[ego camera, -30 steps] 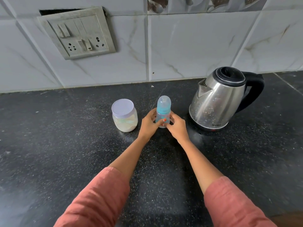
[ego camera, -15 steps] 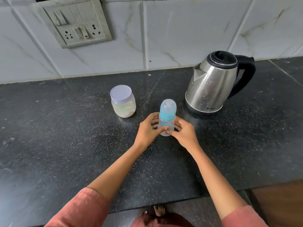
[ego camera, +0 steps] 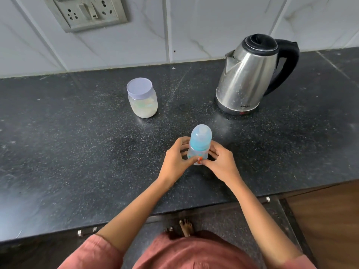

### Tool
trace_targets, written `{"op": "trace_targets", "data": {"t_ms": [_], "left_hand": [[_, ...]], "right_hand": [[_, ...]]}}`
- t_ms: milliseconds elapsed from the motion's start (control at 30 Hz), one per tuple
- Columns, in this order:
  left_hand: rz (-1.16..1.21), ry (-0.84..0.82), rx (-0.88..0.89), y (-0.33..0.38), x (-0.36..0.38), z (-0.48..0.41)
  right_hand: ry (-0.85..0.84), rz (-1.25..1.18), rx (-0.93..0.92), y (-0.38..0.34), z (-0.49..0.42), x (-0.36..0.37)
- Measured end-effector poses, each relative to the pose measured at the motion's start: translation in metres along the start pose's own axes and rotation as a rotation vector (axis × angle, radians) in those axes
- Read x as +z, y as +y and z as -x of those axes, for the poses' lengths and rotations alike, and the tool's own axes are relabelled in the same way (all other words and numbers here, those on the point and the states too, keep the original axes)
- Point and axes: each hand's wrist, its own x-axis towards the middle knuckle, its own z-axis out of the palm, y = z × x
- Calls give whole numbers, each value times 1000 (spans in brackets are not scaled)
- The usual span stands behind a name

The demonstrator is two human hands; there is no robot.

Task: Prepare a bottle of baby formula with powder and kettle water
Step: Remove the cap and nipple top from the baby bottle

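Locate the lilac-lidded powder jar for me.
In the head view, the clear jar with the lilac lid stands on the black speckled counter, left of the steel kettle and beyond the blue-capped baby bottle.

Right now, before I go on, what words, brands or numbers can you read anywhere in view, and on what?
Kettle: a short dark brand mark low on its steel body, too blurred to read.
Baby bottle: faint coloured marks on its clear body, not readable as text.
Powder jar: no text visible.
Switch panel: no text visible.
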Motion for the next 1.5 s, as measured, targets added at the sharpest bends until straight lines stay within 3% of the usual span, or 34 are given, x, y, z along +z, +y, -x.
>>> {"op": "trace_targets", "data": {"t_ms": [400, 667, 967, 1133, 1367, 1500], "left_hand": [[-27, 5, 16, -8, 7, 8], [-18, -39, 22, -11, 12, 2], [-105, 42, 44, -12, 16, 1], [-131, 12, 47, -15, 13, -2], [-112, -26, 47, -17, 10, -5], [-117, -39, 34, -17, 9, -6]], "right_hand": [[-45, 52, 35, 3, 5, 0], [-130, 201, 19, -31, 6, -27], [-45, 768, -11, -78, 6, -5], [-8, 843, -77, -79, 1, -5], [-131, 900, -162, -85, -9, -14], [-405, 894, -238, -94, -19, -29]]}}
